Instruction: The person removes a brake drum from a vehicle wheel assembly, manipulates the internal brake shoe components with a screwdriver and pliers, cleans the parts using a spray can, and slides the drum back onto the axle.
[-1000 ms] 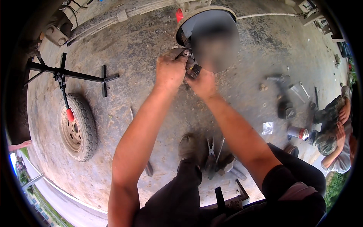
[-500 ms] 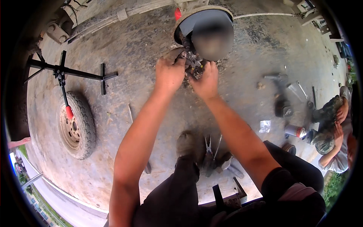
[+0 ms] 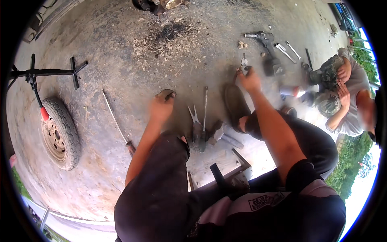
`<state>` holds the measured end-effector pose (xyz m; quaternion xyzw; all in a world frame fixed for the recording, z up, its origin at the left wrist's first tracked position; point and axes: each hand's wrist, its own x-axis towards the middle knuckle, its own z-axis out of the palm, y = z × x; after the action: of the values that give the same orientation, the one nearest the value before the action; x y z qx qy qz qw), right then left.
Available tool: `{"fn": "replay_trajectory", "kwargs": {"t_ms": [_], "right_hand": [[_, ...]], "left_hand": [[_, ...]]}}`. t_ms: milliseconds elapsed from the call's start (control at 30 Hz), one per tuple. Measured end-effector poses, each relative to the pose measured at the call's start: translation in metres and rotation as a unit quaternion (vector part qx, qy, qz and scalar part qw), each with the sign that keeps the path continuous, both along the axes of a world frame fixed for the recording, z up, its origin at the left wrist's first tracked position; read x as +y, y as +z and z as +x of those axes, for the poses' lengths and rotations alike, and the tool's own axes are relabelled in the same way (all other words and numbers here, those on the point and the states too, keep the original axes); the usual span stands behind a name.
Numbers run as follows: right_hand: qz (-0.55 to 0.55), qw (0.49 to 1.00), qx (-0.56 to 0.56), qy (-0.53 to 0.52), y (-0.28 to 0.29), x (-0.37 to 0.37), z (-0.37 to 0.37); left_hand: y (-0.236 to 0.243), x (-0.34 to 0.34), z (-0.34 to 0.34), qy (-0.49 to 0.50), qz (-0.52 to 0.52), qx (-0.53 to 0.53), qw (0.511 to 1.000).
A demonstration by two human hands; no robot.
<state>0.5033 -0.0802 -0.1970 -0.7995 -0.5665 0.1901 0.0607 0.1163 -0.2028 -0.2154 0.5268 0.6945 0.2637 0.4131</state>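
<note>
Concrete, grey and stained, spreads out around the long-nosed pliers (image 3: 196, 124) on the floor (image 3: 92, 157), which lie with their jaws parted and a thin metal rod (image 3: 206, 104) just beside them on the right. Beyond these pliers the concrete carries a scatter of pale crumbs and dark grit (image 3: 169, 44).

Right of the long-nosed pliers and farther out, the right hand (image 3: 250, 80) has its grip closed round a second tool, the silver-headed pliers (image 3: 244, 61), whose head points away from the body. Near the long-nosed pliers, on their left, is the left hand (image 3: 162, 105). Its grip is curled, fingertips dark; whether it has hold of anything I cannot tell.

Farther left of the long-nosed pliers are a long screwdriver (image 3: 115, 119), then a wheel (image 3: 60, 133) and a black metal stand (image 3: 52, 73) with a red handle. Well to their right lie a power driver (image 3: 267, 43), a wrench (image 3: 293, 50) and a blurred can (image 3: 291, 91), with another person (image 3: 350, 92) past the can.
</note>
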Motion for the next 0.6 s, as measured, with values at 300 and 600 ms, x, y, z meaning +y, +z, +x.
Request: {"fn": "replay_trajectory", "kwargs": {"t_ms": [300, 600], "right_hand": [[-0.037, 0.960, -0.009, 0.278, -0.008, -0.103, -0.099], [-0.118, 0.961, 0.080, 0.238, 0.029, -0.159, -0.136]], "left_hand": [[0.002, -0.016, -0.006, 0.027, 0.012, -0.011, 1.000], [0.044, -0.020, -0.007, -0.136, 0.027, -0.013, 0.990]]}}
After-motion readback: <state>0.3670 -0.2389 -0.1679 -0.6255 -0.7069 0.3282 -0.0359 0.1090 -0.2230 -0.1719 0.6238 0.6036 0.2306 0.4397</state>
